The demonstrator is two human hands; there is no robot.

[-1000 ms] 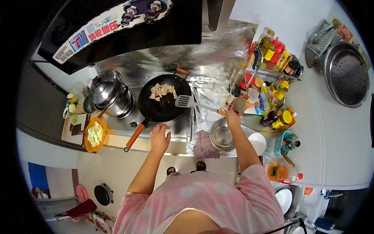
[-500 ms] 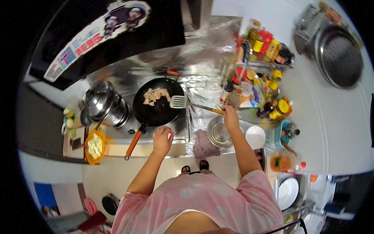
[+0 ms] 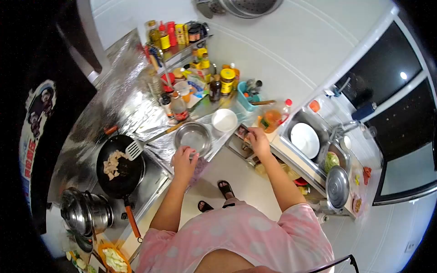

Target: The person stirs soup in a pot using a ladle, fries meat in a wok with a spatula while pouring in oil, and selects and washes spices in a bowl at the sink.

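My left hand [image 3: 184, 163] is held at the near rim of a steel bowl [image 3: 193, 138], fingers loosely bent and apart, holding nothing. My right hand [image 3: 259, 143] is at the counter edge, beside a partly open drawer [image 3: 237, 146] with dark, printed items inside. Its fingers are curled, and what they grip is hidden. A slotted spatula [image 3: 135, 149] lies with its blade over the wok [image 3: 119, 179] and its wooden handle towards the steel bowl. Pale meat pieces [image 3: 112, 164] lie in the wok. A white bowl [image 3: 224, 120] stands beside the steel bowl.
Seasoning bottles [image 3: 214, 88] crowd the back corner and rack. A steel pot [image 3: 98, 208] stands left of the wok, near an orange basket of cut vegetables [image 3: 114, 260]. At right are a sink [image 3: 287, 131] holding a white basin [image 3: 305, 140] and a lidded pot [image 3: 337, 186].
The view has turned right. My right hand has left the spatula handle and moved to the drawer. My left hand has come from near the wok to the steel bowl.
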